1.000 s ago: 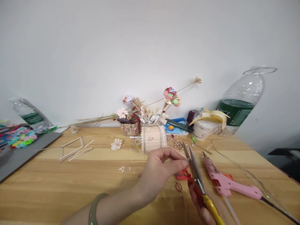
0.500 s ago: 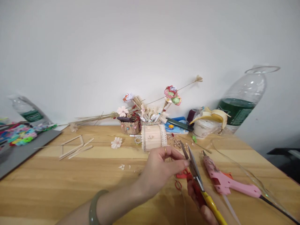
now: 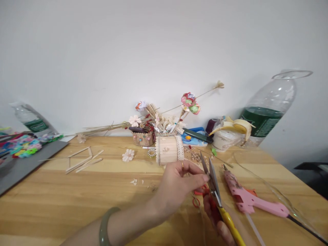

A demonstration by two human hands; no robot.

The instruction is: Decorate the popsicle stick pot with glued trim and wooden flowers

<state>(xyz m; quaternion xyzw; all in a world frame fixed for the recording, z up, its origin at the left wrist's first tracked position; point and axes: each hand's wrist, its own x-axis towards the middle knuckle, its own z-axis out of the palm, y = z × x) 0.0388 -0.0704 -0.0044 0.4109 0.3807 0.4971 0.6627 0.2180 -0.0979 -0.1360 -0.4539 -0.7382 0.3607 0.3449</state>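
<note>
Scissors (image 3: 217, 199), gripped blades-apart by the right hand (image 3: 222, 228), appear mid-cut; closure needs the pinched left hand (image 3: 175, 184) clear.

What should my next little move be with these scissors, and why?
I'd probably ease your left thumb back slightly before closing the scissors. Your right hand holds them with the blades parted, and that thumb's tip sits right by them; I can't tell whether it touches. What your left hand might be pinching is too small to make out.
</note>
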